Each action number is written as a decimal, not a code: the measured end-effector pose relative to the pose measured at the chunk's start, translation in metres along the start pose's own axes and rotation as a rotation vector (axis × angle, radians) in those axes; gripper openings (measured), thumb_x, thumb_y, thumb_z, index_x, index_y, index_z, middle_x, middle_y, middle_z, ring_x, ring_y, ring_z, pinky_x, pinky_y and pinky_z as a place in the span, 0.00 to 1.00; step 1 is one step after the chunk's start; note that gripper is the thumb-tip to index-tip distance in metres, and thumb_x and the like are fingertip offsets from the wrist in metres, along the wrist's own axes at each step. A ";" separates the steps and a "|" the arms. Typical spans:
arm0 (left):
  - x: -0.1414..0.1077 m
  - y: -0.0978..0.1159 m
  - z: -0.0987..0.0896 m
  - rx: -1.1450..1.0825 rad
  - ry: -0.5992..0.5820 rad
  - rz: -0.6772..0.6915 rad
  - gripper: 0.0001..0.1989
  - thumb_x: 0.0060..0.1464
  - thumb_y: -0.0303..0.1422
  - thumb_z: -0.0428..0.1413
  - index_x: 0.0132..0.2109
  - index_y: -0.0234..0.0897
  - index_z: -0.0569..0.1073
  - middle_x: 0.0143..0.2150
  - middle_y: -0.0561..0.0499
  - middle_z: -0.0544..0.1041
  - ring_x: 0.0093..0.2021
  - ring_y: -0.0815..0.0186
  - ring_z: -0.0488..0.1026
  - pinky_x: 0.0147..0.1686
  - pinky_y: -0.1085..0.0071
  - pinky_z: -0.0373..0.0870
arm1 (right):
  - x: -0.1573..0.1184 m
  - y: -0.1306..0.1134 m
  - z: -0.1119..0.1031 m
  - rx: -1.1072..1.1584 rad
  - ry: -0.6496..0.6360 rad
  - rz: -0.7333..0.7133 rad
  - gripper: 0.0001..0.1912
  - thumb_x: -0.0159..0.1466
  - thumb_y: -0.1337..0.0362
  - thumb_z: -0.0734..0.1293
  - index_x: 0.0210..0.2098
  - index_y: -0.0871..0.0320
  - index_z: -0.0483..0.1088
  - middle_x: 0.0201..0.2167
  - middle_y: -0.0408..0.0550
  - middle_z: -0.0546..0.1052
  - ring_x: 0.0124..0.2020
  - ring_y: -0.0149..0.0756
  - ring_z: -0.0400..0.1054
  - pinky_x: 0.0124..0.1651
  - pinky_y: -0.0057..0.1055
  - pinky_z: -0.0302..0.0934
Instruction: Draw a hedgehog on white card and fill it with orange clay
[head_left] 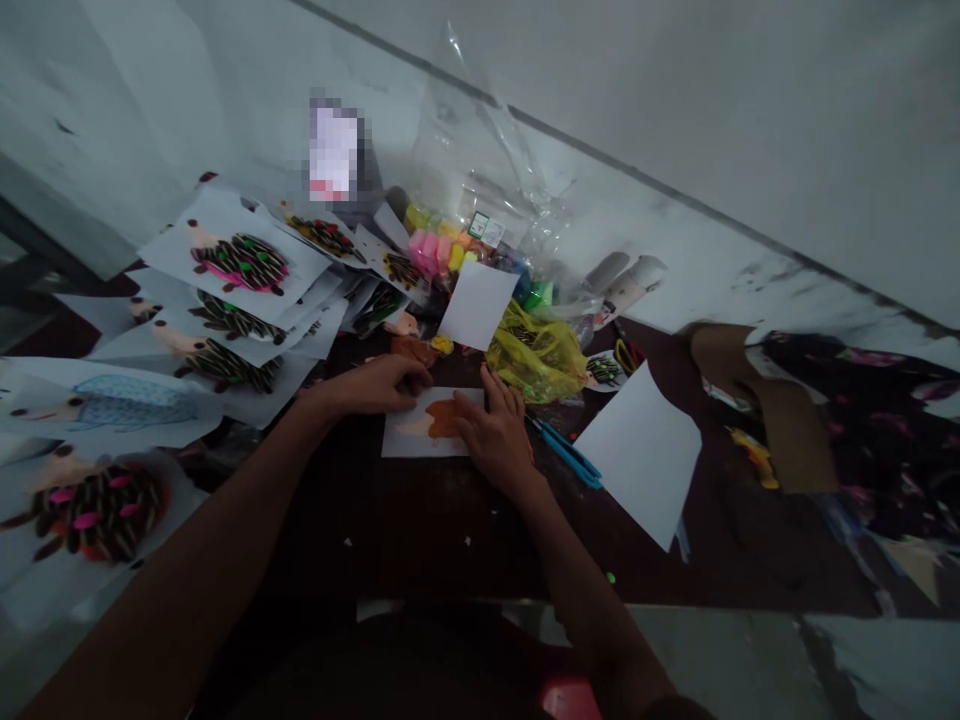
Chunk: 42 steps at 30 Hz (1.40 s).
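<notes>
A small white sheet (pixel 395 445) lies on the dark table in front of me. On it is an orange-brown cutout (pixel 442 418) with a paler pointed part at its left, shaped like a hedgehog. My left hand (pixel 379 385) rests at the sheet's upper left corner, fingers bent and thumb apart from them. Across the sheet's right side lies my right hand (pixel 499 435), its fingers stretched over the edge of the cutout and covering part of it. Just beyond the sheet are brown and peach cut pieces (pixel 412 345).
Finished hedgehog pictures (pixel 240 262) covered with dark seeds pile up at left. Behind stand a clear bag of colourful clay (pixel 442 250) and a yellow plastic bag (pixel 536 350). Blue-handled scissors (pixel 570 455) and white paper (pixel 641 450) lie at right. A wall runs along the back.
</notes>
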<state>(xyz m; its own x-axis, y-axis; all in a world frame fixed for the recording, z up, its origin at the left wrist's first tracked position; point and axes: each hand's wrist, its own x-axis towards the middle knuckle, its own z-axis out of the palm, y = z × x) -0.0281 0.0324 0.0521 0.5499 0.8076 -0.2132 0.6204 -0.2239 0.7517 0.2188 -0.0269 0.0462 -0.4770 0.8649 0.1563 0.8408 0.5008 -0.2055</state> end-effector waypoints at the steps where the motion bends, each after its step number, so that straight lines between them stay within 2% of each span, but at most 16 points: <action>1: 0.000 0.001 0.000 -0.001 0.002 -0.004 0.23 0.45 0.31 0.54 0.50 0.34 0.76 0.45 0.45 0.80 0.44 0.58 0.77 0.41 0.69 0.71 | -0.001 0.001 0.000 -0.003 0.003 0.014 0.19 0.71 0.58 0.64 0.60 0.49 0.73 0.73 0.55 0.56 0.73 0.51 0.47 0.70 0.55 0.45; 15: -0.002 0.004 0.000 0.003 0.013 -0.018 0.23 0.45 0.32 0.54 0.50 0.33 0.76 0.43 0.45 0.79 0.42 0.59 0.77 0.40 0.69 0.71 | -0.001 0.002 0.004 0.004 0.011 -0.016 0.16 0.70 0.56 0.65 0.56 0.46 0.76 0.71 0.52 0.60 0.72 0.52 0.49 0.69 0.57 0.47; 19: -0.002 0.004 0.000 -0.002 0.011 -0.020 0.23 0.45 0.32 0.54 0.50 0.33 0.76 0.44 0.45 0.79 0.43 0.59 0.77 0.40 0.69 0.71 | 0.000 -0.001 0.002 0.011 -0.004 -0.002 0.17 0.71 0.56 0.65 0.56 0.46 0.76 0.73 0.53 0.57 0.73 0.53 0.48 0.70 0.57 0.46; 25: -0.002 0.003 0.001 0.008 0.027 0.009 0.24 0.45 0.33 0.54 0.51 0.33 0.76 0.44 0.45 0.80 0.44 0.58 0.77 0.42 0.68 0.71 | -0.002 -0.007 -0.007 -0.031 -0.057 -0.115 0.19 0.71 0.57 0.64 0.61 0.39 0.71 0.74 0.47 0.54 0.75 0.51 0.44 0.72 0.53 0.44; 29: -0.002 0.003 0.000 0.014 0.028 0.013 0.24 0.45 0.32 0.54 0.51 0.33 0.77 0.45 0.45 0.80 0.45 0.57 0.77 0.43 0.67 0.71 | -0.003 -0.007 -0.010 -0.077 -0.074 -0.161 0.20 0.71 0.55 0.65 0.61 0.38 0.70 0.74 0.48 0.55 0.75 0.51 0.43 0.72 0.54 0.42; 34: -0.001 0.004 0.000 0.020 0.017 0.004 0.24 0.45 0.33 0.54 0.51 0.32 0.76 0.45 0.44 0.80 0.44 0.57 0.77 0.43 0.68 0.72 | -0.003 -0.004 -0.008 -0.130 -0.059 -0.151 0.19 0.72 0.55 0.64 0.61 0.37 0.71 0.73 0.49 0.56 0.74 0.53 0.44 0.70 0.57 0.42; 42: -0.003 0.006 -0.002 0.030 0.005 -0.009 0.24 0.46 0.32 0.54 0.52 0.33 0.76 0.46 0.44 0.80 0.45 0.58 0.77 0.43 0.68 0.71 | -0.003 -0.001 -0.006 -0.167 -0.035 -0.120 0.19 0.70 0.56 0.66 0.61 0.39 0.71 0.74 0.47 0.54 0.74 0.53 0.43 0.71 0.56 0.41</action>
<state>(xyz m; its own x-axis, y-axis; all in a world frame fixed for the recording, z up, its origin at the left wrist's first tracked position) -0.0266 0.0298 0.0585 0.5416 0.8123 -0.2163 0.6413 -0.2330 0.7310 0.2211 -0.0305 0.0515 -0.5825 0.8014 0.1356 0.8067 0.5904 -0.0242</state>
